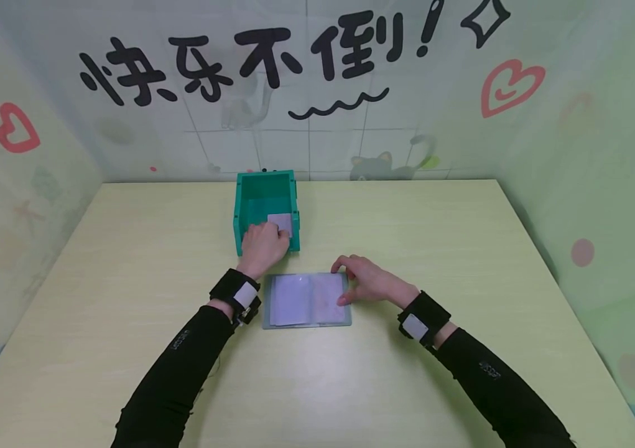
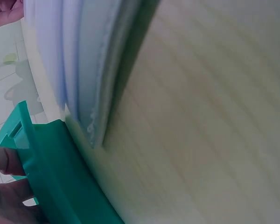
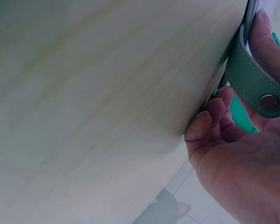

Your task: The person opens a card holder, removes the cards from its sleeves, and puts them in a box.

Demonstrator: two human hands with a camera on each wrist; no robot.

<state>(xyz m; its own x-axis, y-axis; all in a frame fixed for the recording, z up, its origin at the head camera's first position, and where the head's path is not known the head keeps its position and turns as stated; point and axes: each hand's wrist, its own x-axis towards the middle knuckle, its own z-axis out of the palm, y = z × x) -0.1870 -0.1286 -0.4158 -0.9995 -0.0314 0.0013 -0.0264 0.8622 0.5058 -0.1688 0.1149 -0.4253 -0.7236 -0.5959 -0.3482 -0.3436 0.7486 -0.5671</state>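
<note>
An open card holder (image 1: 308, 326) with pale purple leaves lies on the table, its grey-green cover showing at the edges. My right hand (image 1: 370, 280) grips its right side, thumb on the leaf and curled fingers at the cover's edge. Beside that thumb, the right wrist view shows a stitched green strap (image 3: 256, 81) with a metal snap. My left hand (image 1: 264, 246) reaches over the near wall of the green bin (image 1: 239, 199), fingers bent inside. A small light purple card (image 1: 280, 221) shows just beyond its thumb; whether the fingers pinch it I cannot tell.
The bin stands near the back of the pale wooden table (image 1: 435, 236), beyond the card holder. A printed cloth backdrop (image 1: 295, 149) rises behind the table and along both sides. Black bands and dark sleeves cover both wrists and forearms.
</note>
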